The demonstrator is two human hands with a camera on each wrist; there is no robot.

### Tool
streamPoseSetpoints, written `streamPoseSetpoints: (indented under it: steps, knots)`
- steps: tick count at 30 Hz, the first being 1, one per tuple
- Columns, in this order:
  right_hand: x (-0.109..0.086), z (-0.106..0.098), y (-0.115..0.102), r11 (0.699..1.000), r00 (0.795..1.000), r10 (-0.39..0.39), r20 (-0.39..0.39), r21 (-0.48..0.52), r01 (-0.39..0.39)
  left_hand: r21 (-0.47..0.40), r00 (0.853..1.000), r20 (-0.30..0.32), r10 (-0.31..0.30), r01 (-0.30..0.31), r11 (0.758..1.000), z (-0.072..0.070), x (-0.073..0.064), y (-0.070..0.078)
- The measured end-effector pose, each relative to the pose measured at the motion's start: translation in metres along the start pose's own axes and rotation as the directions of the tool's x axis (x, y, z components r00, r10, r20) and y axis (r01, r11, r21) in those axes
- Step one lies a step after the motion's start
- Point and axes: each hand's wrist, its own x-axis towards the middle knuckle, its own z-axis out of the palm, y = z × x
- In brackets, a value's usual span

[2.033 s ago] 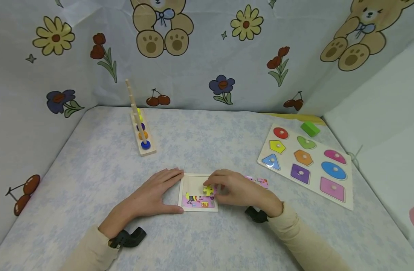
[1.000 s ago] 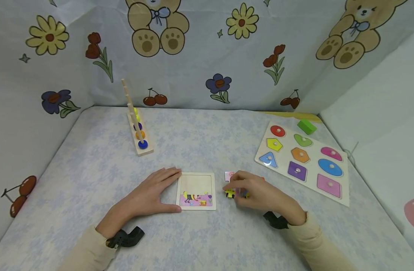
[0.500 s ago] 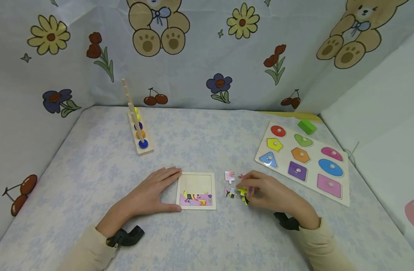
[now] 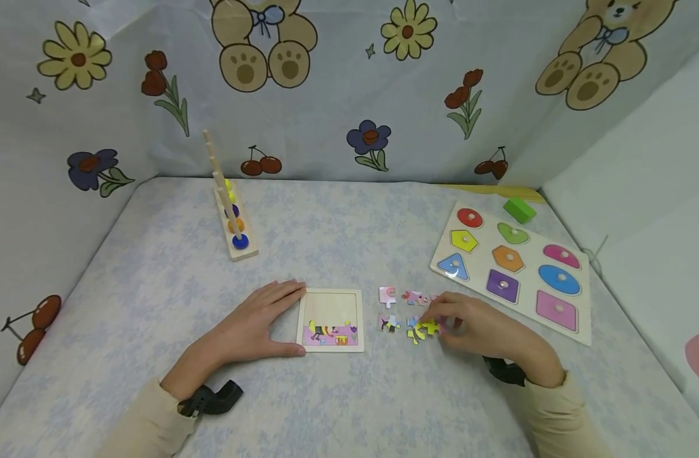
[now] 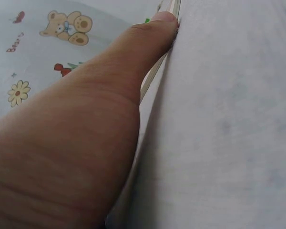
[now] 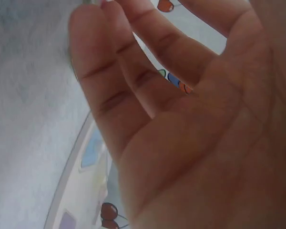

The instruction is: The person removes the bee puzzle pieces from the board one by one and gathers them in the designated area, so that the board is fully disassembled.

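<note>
In the head view a small square wooden puzzle tray (image 4: 331,305) lies flat, its bottom row filled with pink picture pieces (image 4: 329,334) and its upper part bare wood. My left hand (image 4: 252,327) rests along the tray's left side, fingertips at the upper corner and straight thumb at the lower; the left wrist view shows the thumb (image 5: 148,40) against the tray's edge. My right hand (image 4: 477,327) pinches a yellow jigsaw piece (image 4: 429,326) over loose pieces right of the tray. Its fingers partly hide the pieces beneath. In the right wrist view the fingers hide the piece.
Loose jigsaw pieces include a pink one (image 4: 387,295) and a black-and-yellow one (image 4: 390,323). To the right lies a knobbed shape board (image 4: 523,292), with a green block (image 4: 519,210) behind it. A wooden peg stand (image 4: 244,252) with coloured beads stands at the back left.
My right hand has moved right from the tray with the yellow jigsaw piece, passing over the loose pieces and uncovering several of them. My left hand has stayed at the tray's left side.
</note>
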Motion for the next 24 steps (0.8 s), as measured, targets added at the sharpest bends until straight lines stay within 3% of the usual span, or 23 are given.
streamPoseSetpoints:
  steps: [24]
  knots:
    - [-0.0043, -0.0003, 0.0066, 0.997, 0.996, 0.071, 0.044, -0.021, -0.070, 0.006, 1.000, -0.003, 0.006, -0.006, 1.000, -0.0006, 0.0012, -0.0001]
